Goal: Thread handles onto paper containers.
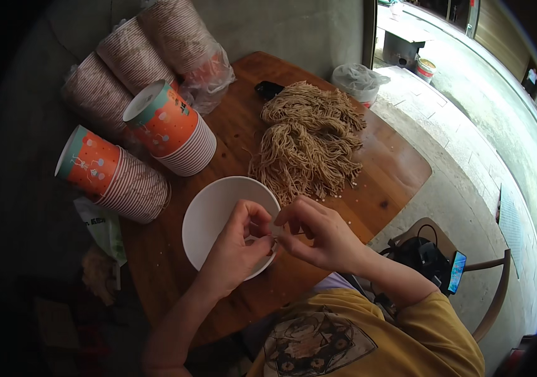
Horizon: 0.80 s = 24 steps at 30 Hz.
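Above the right rim of a wide white tub (209, 210), my two hands come together with their fingertips almost touching. My left hand (231, 254) is closed in a pinch, thumb against fingers. Opposite it, my right hand (325, 235) also pinches, its fingers bent toward the left. Something small and thin, partly pale, seems to lie between the fingertips, but it is too small to name. Just beyond the hands, a heap of tan, string-like strands (309, 141) is spread on the wooden table (400, 157). Small pale bits lie beside the heap.
Nested orange-and-green paper tubs (177, 129) and another such stack (114, 176) stand at left. Plastic-wrapped stacks (184, 41) lean behind them. A plastic-covered container (359, 81) sits past the table's far edge. On the right, a chair (498, 289) holds a black bag (419, 257) and a phone (457, 271).
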Motion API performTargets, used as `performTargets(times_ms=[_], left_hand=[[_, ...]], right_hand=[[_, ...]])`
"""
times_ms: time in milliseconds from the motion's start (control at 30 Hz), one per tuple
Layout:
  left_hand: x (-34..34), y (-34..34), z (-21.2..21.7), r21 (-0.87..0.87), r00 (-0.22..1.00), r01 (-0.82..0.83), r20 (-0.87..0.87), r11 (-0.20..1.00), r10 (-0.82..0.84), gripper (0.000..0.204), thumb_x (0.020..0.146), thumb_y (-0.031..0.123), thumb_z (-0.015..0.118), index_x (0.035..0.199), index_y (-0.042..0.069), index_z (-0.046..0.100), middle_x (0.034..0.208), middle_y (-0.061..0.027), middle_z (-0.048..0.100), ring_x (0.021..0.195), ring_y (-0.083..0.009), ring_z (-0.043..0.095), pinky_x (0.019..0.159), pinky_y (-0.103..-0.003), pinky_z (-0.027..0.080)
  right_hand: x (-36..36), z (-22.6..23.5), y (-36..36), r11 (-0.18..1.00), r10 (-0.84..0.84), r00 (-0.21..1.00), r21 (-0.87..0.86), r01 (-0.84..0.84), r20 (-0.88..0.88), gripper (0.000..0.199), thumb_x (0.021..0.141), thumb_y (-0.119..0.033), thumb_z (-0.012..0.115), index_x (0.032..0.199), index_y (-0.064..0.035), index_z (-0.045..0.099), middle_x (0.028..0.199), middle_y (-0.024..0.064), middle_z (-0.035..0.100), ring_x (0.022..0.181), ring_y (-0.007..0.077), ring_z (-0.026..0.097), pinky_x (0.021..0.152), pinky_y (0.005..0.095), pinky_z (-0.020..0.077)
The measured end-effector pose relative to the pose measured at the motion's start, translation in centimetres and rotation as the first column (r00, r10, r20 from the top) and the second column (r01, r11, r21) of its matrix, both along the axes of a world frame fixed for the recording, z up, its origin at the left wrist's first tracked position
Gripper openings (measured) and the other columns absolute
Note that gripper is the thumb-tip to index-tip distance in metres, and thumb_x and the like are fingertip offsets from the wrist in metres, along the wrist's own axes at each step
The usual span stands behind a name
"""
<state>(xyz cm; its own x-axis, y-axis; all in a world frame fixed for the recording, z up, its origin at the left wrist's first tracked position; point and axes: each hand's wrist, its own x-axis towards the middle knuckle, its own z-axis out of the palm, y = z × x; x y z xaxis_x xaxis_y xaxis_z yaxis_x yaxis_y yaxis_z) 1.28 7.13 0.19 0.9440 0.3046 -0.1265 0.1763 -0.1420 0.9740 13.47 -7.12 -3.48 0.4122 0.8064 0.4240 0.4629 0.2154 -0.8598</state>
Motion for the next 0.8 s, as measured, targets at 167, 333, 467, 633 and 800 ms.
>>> performTargets(times_ms=[167, 333, 467, 633, 800], left_hand=[[-0.2, 0.0, 0.3, 0.123, 0.997, 0.037, 0.059, 0.992, -0.044, 0.035, 0.085, -0.007, 0.055, 0.115, 0.006, 0.043, 0.093, -0.0028, 0.049, 0.085, -0.0099, 0.052, 0.075, -0.027, 0.048], [-0.3, -0.3, 0.6, 0.411, 0.988, 0.068, 0.095, 0.909, -0.117, 0.04, 0.085, -0.006, 0.056, 0.121, 0.005, 0.042, 0.096, -0.0063, 0.047, 0.083, -0.0143, 0.055, 0.075, -0.028, 0.049], [-0.4, -0.5, 0.2, 0.528, 0.991, 0.009, 0.11, 0.849, -0.079, 0.03, 0.084, -0.006, 0.057, 0.112, 0.002, 0.05, 0.103, -0.0096, 0.045, 0.087, -0.0184, 0.057, 0.075, -0.03, 0.051], [-0.4, -0.1, -0.5, 0.551, 0.985, 0.0, 0.145, 0.834, -0.096, 0.016, 0.082, -0.005, 0.058, 0.097, 0.0, 0.055, 0.103, -0.0099, 0.045, 0.087, -0.0207, 0.058, 0.074, -0.032, 0.052], [-0.3, -1.2, 0.2, 0.663, 0.985, -0.084, 0.17, 0.744, -0.041, 0.015, 0.081, -0.004, 0.06, 0.092, 0.001, 0.053, 0.098, -0.0113, 0.047, 0.079, -0.027, 0.059, 0.069, -0.036, 0.051]], right_hand=[[-0.5, 0.0, 0.2, 0.995, -0.102, 0.978, 0.029, 0.098, 0.184, 0.014, 0.081, -0.012, 0.07, 0.088, -0.0055, 0.06, 0.084, 0.0063, 0.051, 0.068, 0.0182, 0.056, 0.056, 0.0295, 0.0475], [-0.8, -0.2, 0.2, 0.995, -0.1, 0.978, 0.04, 0.094, 0.184, 0.012, 0.082, -0.008, 0.069, 0.088, -0.0056, 0.059, 0.083, 0.0065, 0.05, 0.066, 0.0189, 0.056, 0.056, 0.0296, 0.0474], [-1.1, -0.1, 0.3, 0.994, -0.105, 0.977, 0.054, 0.096, 0.187, 0.012, 0.081, -0.007, 0.069, 0.088, -0.0053, 0.059, 0.082, 0.0066, 0.05, 0.065, 0.0188, 0.056, 0.055, 0.0298, 0.0473], [-1.2, 0.0, 0.0, 0.997, -0.08, 0.98, 0.004, 0.08, 0.181, 0.015, 0.081, -0.009, 0.067, 0.09, -0.0048, 0.055, 0.086, 0.0113, 0.049, 0.075, 0.03, 0.056, 0.064, 0.0386, 0.048], [-1.4, -0.7, 0.3, 0.988, -0.153, 0.949, 0.06, 0.142, 0.276, 0.017, 0.08, -0.008, 0.067, 0.091, -0.0051, 0.055, 0.085, 0.0108, 0.049, 0.076, 0.0292, 0.054, 0.063, 0.0386, 0.0474]])
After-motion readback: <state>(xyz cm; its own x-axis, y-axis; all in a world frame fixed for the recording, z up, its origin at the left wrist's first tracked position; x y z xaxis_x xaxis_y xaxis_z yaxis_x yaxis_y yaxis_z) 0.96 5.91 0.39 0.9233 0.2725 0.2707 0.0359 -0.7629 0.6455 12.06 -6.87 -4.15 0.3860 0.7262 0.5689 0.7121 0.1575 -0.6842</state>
